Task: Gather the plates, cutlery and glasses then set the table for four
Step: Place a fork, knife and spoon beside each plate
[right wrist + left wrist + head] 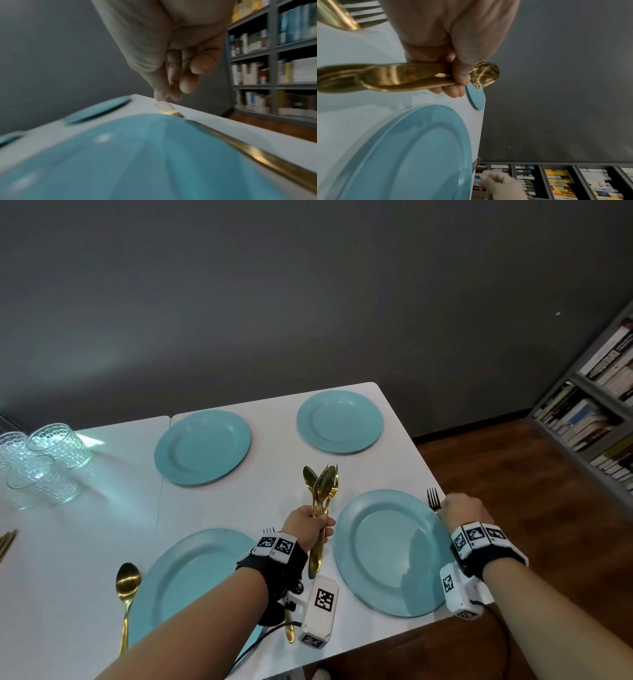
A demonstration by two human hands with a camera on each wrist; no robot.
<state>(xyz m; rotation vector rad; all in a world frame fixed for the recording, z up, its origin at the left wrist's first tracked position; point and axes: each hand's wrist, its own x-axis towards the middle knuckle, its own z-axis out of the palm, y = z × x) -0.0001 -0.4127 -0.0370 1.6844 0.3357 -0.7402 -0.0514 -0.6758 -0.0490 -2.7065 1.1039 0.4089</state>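
Four teal plates lie on the white table [239, 501]: far-left [202, 446], far-right [339, 421], near-left [191, 580] and near-right [390, 553]. My left hand [310, 529] grips a bundle of gold spoons and forks [322, 491] upright between the two near plates; the left wrist view shows the handles [393, 77] in my fist [458, 81]. My right hand [460, 510] is at the right rim of the near-right plate [137, 155]. Its thumb and fingertips [171, 88] pinch the tine end of a gold fork [248, 150] lying along the table edge, tines [433, 498] pointing away.
A gold spoon [127, 594] lies left of the near-left plate, and a fork [289, 628] lies right of it under my left wrist. Several ribbed glasses [51, 460] stand at far left, with more gold cutlery [7, 542] at the left edge. A bookshelf [599, 412] stands right.
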